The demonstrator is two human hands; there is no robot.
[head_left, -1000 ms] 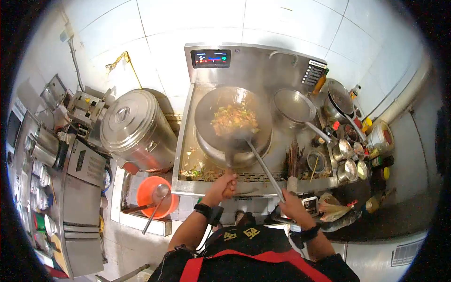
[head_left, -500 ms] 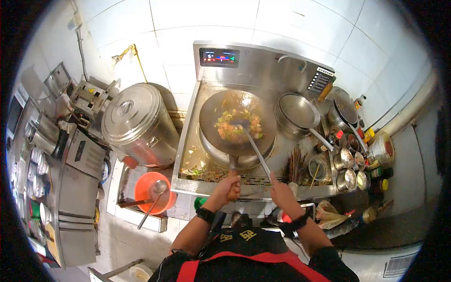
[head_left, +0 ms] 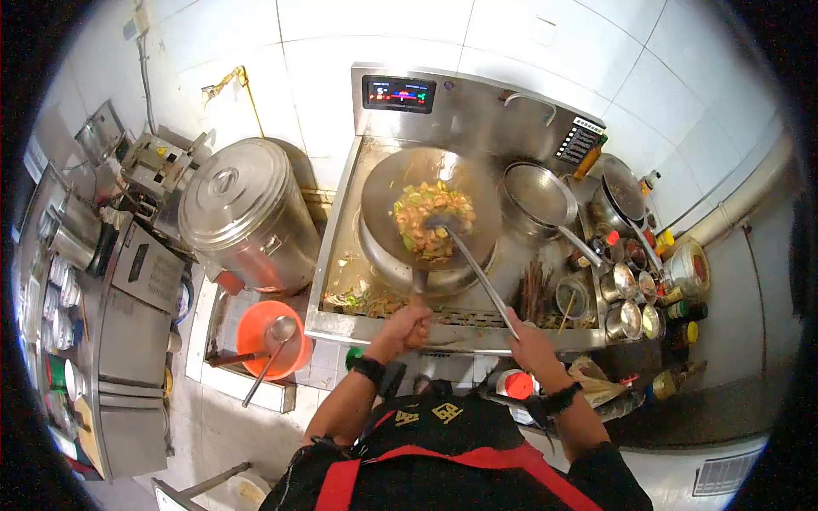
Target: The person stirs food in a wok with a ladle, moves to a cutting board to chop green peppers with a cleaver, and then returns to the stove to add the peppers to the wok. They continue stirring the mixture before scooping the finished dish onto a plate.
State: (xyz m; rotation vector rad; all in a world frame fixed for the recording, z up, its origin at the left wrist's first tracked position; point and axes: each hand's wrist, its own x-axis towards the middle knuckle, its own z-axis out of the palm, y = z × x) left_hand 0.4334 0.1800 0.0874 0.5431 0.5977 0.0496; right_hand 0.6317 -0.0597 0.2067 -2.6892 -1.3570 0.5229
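Observation:
A steel wok (head_left: pixel 388 192) sits tilted on the stove burner, filled with mixed orange and green food (head_left: pixel 430 217). My left hand (head_left: pixel 405 328) grips the wok handle at the stove's front edge. My right hand (head_left: pixel 530 342) holds the long handle of a ladle (head_left: pixel 477 272), whose bowl rests in the food at the wok's middle right. Steam rises over the wok.
A large lidded steel pot (head_left: pixel 243 217) stands left of the stove. An orange bucket (head_left: pixel 264 341) with a ladle sits below it. A strainer (head_left: pixel 537 194), seasoning bowls (head_left: pixel 626 294) and bottles crowd the right. A steel counter (head_left: pixel 128 332) with containers runs along the left.
The ladle's bowl moved from the wok's near edge into the food, then pulled back slightly. My right hand went in toward the stove, then back to the right. My left hand stays on the wok handle.

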